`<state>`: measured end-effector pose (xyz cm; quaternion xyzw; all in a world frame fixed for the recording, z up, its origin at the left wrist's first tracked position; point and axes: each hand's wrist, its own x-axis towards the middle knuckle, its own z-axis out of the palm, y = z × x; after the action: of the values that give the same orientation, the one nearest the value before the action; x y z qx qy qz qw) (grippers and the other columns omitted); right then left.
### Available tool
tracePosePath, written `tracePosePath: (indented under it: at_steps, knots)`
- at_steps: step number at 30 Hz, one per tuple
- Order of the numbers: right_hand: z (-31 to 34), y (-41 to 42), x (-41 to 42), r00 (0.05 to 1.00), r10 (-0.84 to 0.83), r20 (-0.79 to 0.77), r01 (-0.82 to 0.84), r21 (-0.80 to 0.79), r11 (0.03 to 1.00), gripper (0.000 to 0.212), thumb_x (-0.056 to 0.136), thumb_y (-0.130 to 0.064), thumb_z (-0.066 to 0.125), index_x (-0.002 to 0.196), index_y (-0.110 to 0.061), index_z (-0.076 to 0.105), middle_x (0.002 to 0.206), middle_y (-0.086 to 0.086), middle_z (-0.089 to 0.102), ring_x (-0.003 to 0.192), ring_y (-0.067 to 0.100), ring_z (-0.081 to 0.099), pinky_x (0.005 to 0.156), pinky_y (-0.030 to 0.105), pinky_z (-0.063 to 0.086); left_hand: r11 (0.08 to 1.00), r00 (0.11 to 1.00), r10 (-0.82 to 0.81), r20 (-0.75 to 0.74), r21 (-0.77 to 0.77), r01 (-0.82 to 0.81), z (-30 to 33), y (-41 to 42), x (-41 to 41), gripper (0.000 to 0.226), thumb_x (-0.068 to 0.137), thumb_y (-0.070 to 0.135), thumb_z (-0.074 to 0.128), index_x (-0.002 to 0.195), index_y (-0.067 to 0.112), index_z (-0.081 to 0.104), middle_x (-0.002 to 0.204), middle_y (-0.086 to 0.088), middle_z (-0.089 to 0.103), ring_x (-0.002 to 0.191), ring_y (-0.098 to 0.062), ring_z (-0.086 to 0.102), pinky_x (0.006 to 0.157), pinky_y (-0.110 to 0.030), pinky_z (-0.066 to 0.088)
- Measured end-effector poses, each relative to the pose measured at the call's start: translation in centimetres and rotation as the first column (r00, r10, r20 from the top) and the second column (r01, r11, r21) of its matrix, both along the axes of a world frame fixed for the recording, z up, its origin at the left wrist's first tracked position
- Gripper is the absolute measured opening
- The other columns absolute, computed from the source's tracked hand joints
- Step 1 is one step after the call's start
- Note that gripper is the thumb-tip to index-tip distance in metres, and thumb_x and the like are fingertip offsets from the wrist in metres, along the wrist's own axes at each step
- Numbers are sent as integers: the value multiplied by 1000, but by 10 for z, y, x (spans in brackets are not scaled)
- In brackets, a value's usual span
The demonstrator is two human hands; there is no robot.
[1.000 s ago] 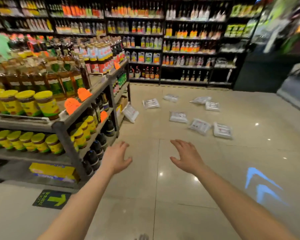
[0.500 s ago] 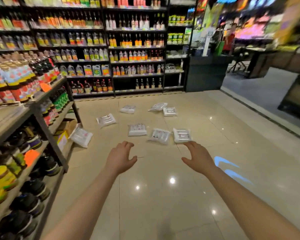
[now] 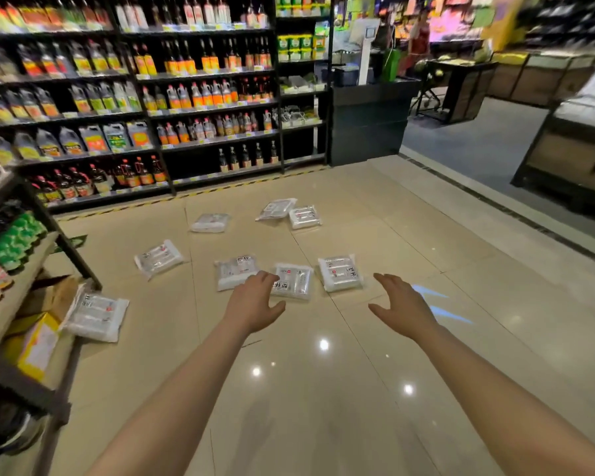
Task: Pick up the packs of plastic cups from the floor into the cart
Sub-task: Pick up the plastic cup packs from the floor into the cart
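Observation:
Several clear packs of plastic cups lie scattered on the beige tiled floor. Three lie in a row ahead of my hands: a left pack, a middle pack and a right pack. Others lie farther off, such as one pack to the left, one behind, two at the back, and one leaning by the shelf. My left hand reaches out with relaxed fingers and holds nothing. My right hand is spread open and empty. No cart is in view.
A shelf unit with bottles and cardboard boxes stands close on the left. A tall wall of bottle shelves runs across the back. A dark counter and display cases stand at the right, past a floor strip.
The view has advanced and turned right; the packs now lie much closer, just ahead of my fingertips. Both hands stay outstretched and empty.

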<state>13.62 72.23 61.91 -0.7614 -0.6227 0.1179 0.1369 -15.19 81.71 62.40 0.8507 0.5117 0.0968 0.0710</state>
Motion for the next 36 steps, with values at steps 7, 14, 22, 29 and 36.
tracePosePath:
  at_steps: [7,14,22,29,36]
  knots:
    - [-14,102,49,999,-35,-41,33,-44,998,68,89,-36,59,148,-21,28,150,1,33,133,22,38,101,33,37,998,999,-31,21,-58,32,-17,112,54,61,85,41,58,139,18,41,135,-2,48,122,-22,48,89,-36,44]
    - [-22,213,142,995,-23,-92,20,-40,999,68,89,-37,59,148,-22,27,150,0,32,134,21,37,102,37,39,998,998,-10,57,-65,14,-26,220,151,63,87,43,56,142,19,36,139,1,44,125,-21,44,89,-35,43]
    - [-25,327,252,994,-8,-106,-1,-79,997,68,90,-40,56,148,-24,25,150,-2,31,133,21,37,100,36,40,994,998,28,59,-110,-21,-31,333,254,63,87,42,58,142,18,36,140,0,43,127,-22,43,94,-36,43]
    - [-58,429,321,988,-27,-152,5,-146,989,68,90,-40,56,148,-25,25,150,-3,31,132,20,38,99,37,42,981,999,42,27,-192,-36,-68,432,313,62,87,42,57,141,20,36,141,0,42,127,-21,43,96,-36,43]
    - [-109,568,372,983,-31,-179,-18,-265,964,69,89,-41,56,148,-25,25,149,-3,32,132,19,39,101,37,41,943,994,108,9,-319,-100,-127,563,354,64,87,45,55,142,21,34,142,3,40,127,-19,41,89,-34,44]
